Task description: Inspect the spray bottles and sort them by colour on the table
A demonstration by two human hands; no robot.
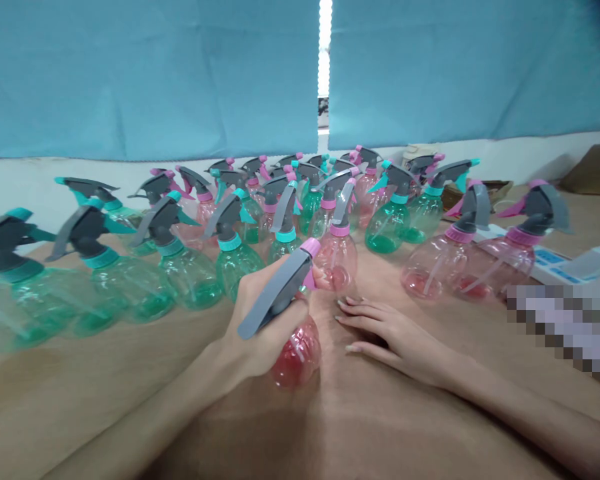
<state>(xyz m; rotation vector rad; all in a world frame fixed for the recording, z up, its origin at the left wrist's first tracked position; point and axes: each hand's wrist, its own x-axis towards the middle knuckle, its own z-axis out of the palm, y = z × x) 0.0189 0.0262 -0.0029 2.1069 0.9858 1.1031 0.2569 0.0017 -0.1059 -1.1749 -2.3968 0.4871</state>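
Observation:
My left hand (263,320) is closed around the neck of a pink spray bottle (297,357), whose grey and pink trigger head sticks out above the fingers. The bottle is slightly tilted over the table. My right hand (385,333) rests low by the tabletop to the right, fingers stretched out and holding nothing. Just beyond the fingertips stands another pink spray bottle (337,257). A green spray bottle (237,260) is close behind my left hand, partly hidden by it.
Green spray bottles (190,277) line the left side, with more green and pink ones at the back. Two pink spray bottles (433,267) stand at the right, near a white and blue box (570,263). A blue curtain (155,80) hangs behind the brown table (380,427).

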